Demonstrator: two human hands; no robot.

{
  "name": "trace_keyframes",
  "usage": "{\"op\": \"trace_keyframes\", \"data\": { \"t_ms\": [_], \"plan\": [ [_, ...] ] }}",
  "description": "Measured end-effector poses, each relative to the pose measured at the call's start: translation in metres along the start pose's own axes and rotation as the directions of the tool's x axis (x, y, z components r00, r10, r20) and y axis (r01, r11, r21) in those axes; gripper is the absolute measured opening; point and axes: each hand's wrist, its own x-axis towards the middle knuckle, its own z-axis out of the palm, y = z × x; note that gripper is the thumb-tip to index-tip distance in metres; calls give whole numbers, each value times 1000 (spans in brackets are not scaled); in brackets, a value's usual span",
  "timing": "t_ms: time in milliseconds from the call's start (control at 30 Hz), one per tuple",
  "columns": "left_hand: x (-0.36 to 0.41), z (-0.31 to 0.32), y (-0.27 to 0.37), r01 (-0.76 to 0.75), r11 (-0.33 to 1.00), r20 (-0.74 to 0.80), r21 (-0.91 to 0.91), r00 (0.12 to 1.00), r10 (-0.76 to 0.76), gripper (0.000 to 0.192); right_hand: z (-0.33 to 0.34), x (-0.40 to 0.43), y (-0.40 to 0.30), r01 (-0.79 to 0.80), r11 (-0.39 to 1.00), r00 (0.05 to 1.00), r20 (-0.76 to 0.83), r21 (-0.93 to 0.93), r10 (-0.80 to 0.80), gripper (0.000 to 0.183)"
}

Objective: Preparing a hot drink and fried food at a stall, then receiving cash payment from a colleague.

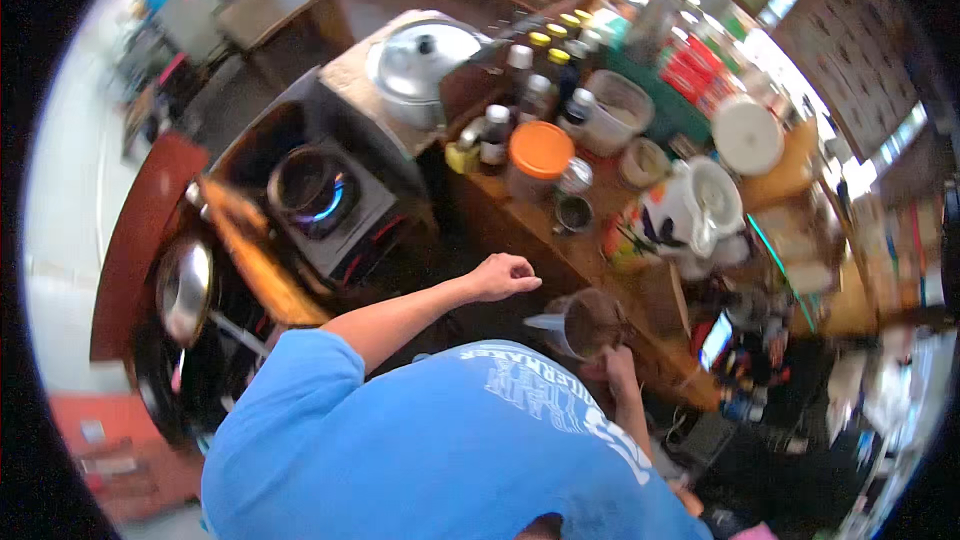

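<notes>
My left hand (504,277) is held out over the dark gap between the gas stove and the wooden counter. Its fingers are loosely curled, and nothing shows in them. Lower right, my right hand (616,366) grips a spouted jug (592,324) at its near side, beside the counter's front edge. The jug looks brown inside, but blur hides what it contains. To the left, a small dark pot (302,181) sits on the gas stove (352,221), with a blue flame showing at its side.
A lidded metal pot (427,64) stands behind the stove. Bottles, an orange-lidded jar (541,151), a glass mug (574,213) and a patterned white pitcher (675,206) crowd the wooden counter (555,240). A wok or pan (185,289) is at far left; a lit phone (716,340) is at right.
</notes>
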Motion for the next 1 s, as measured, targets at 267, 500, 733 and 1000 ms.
{"op": "trace_keyframes", "data": {
  "t_ms": [267, 500, 733, 1000],
  "plan": [
    [-65, -5, -38, 222, 974, -391, -37, 894, -218, 31, -8, 53, -16, -13, 998, 981, 190, -69, 26, 22],
    [-231, 50, -71, 634, 773, -551, 30, 656, -516, 23, 58, 89, -75, 121, 878, 915, 395, -463, 82, 18],
    [-429, 58, -145, 698, 488, -847, -524, -369, -382, 18, 142, 104, -96, 263, 744, 815, 554, -614, 169, 27],
    [-503, -50, -228, 910, 174, -879, -376, -291, -378, 43, 202, 90, -83, 270, 770, 796, 583, -578, 159, 25]
  ]
}}
